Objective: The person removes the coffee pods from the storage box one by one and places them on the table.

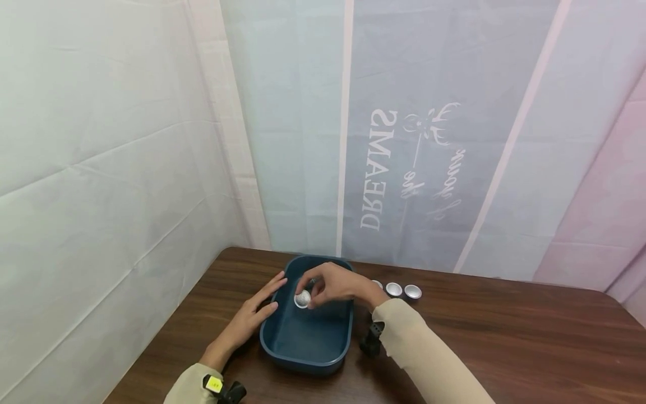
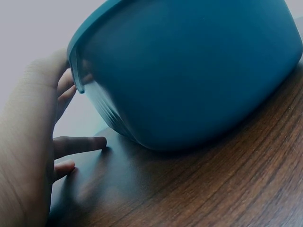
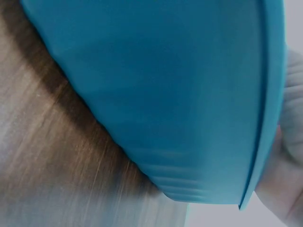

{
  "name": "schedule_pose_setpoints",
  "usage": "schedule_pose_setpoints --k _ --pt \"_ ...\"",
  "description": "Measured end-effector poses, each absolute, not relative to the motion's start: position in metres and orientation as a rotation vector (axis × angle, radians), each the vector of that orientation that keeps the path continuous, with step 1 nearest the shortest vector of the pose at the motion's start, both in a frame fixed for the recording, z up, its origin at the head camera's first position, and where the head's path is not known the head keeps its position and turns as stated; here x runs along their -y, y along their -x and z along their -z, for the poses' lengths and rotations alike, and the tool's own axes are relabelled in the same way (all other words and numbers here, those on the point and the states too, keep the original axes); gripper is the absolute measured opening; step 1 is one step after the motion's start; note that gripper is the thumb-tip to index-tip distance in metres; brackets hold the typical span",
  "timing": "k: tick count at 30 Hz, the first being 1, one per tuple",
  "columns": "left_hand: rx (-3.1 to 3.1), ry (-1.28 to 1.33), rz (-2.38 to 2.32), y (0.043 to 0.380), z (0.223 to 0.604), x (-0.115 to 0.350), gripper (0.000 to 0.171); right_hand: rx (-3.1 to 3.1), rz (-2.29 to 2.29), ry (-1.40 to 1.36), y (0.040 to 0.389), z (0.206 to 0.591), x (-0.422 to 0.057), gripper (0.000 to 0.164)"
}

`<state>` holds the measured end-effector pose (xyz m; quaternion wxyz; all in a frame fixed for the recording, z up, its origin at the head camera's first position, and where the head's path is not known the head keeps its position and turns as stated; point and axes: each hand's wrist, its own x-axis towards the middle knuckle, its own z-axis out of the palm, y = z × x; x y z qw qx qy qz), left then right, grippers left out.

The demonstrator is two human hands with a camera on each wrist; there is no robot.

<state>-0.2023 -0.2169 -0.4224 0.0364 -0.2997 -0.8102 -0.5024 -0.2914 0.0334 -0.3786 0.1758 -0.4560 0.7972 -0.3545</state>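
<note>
The small silver cup [image 1: 303, 299] is found over the interior of the blue bin [image 1: 310, 341], nearer the bin's left rim than its right; whether it touches the floor beneath cannot be told. It is pinched at its edge between the thumb and fingers of the right hand [image 1: 334, 282], a hold which, in this inspector's judgement, suits a light, shallow object and spares its sides from being crushed. The right forearm crosses the bin's right rim to reach there. The left hand [image 1: 252, 310] lies against the left rim, fingers extended and not curled round anything, presumably to steady the bin; the left wrist view shows two of its fingers reaching down by the desk [image 1: 504, 331] surface. The bin stands upright near the desk's far left corner, its long sides running toward the far edge, apparently so that both hands can meet over it. Just beyond its right rim, along the far edge, three silver cups [image 1: 393, 289] sit in a row, the nearest to the bin partly hidden by the right wrist; their placement seems chosen for easy reach. A lettered cloth [image 1: 303, 140] hangs behind the desk.
</note>
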Motion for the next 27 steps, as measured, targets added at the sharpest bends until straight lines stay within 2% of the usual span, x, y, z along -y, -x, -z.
schedule_pose_setpoints --k 11,27 --pt "2.484 0.908 1.531 0.201 0.422 0.217 0.049 -2.054 1.378 1.21 0.279 0.377 -0.047 0.032" --pt "2.456 0.916 1.544 0.199 0.423 0.216 0.05 -2.099 1.469 1.186 0.267 0.365 -0.099 0.033"
